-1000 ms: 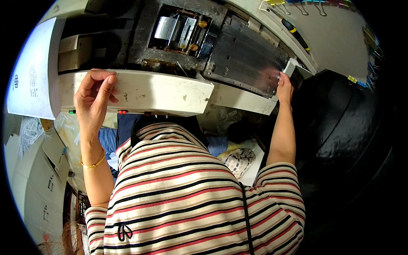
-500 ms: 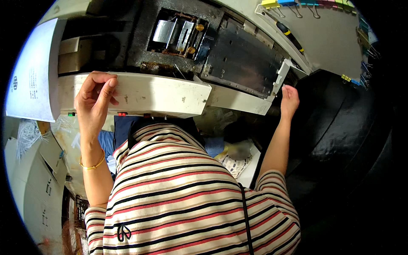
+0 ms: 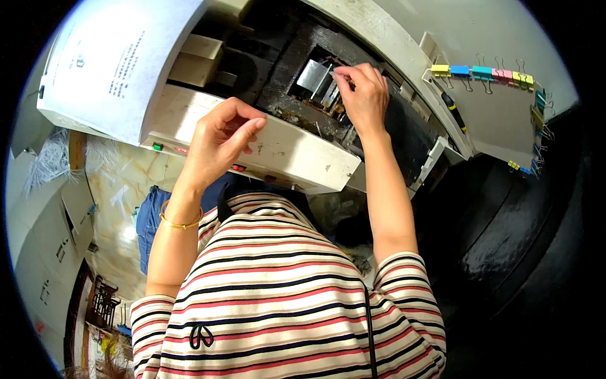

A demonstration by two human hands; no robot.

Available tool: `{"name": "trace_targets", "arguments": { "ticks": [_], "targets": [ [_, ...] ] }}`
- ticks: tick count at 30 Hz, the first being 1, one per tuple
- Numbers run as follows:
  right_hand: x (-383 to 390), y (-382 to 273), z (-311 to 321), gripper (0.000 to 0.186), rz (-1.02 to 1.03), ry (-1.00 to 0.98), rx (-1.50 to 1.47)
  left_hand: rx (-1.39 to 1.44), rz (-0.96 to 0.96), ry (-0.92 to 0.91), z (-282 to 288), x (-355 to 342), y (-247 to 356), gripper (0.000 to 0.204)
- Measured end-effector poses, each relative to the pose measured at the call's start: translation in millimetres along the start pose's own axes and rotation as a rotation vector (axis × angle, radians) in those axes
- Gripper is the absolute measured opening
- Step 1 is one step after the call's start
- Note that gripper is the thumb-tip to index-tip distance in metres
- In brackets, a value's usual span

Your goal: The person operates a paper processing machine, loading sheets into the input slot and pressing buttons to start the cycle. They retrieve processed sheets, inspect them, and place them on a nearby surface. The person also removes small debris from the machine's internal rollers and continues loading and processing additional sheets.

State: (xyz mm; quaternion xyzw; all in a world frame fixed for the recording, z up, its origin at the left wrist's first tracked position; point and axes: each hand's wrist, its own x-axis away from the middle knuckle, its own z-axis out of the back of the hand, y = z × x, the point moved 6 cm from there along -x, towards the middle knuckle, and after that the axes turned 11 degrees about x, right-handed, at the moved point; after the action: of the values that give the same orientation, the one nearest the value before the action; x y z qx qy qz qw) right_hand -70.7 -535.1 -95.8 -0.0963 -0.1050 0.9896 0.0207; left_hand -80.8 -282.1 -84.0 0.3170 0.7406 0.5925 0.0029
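Progress, as far as we can judge: the machine is open at its recess, so access looks done. Our right hand is at the recess, so we'd call the work there under way. Nothing marks it finished; how much is left, we can't tell.

The silver plate sits inside the recess, just left of the right fingertips. Right grip: thumb and fingers drawn in close over the recess; we cannot tell if they pinch a part, touch one or stay apart. Left hand: thumb and forefinger tips together, nothing visible between them, lower left of the recess, in front of the white panel.

Materials: silver plate is smooth, shiny, curved-looking. Dark metal bed around the recess is grimy, speckled. Right of the recess, a flat dark plate, partly behind the forearm. White panel is long, straight, scuffed, with a rounded green button far left of the recess. Beige block, boxy, left of the recess; beyond it, a smooth pale cover, printed, curved by the lens. Well right of the recess: a yellow-and-black handle, slim, and coloured clips with wire loops, along a flat grey board.
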Motion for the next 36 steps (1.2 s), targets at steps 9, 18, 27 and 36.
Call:
{"name": "trace_targets", "arguments": {
  "ticks": [9,18,27,36],
  "targets": [
    [-12.8,5.6,-24.6,0.014,0.065,-0.055,0.156,0.040,-0.036,-0.049,2.8,-0.3,4.5,0.011],
    [-13.1,9.4,2.9,0.011,-0.071,-0.044,-0.004,0.103,-0.014,-0.071,4.3,-0.7,2.0,0.011],
    [-16.3,-5.4,-28.2,0.006,0.019,-0.037,0.210,0.073,-0.010,-0.102,4.2,0.3,5.7,0.006],
    [-27.7,-6.0,-24.9,0.011,0.023,-0.072,0.245,0.111,-0.010,-0.118,3.6,-0.7,-0.6,0.007]
  ]
}}
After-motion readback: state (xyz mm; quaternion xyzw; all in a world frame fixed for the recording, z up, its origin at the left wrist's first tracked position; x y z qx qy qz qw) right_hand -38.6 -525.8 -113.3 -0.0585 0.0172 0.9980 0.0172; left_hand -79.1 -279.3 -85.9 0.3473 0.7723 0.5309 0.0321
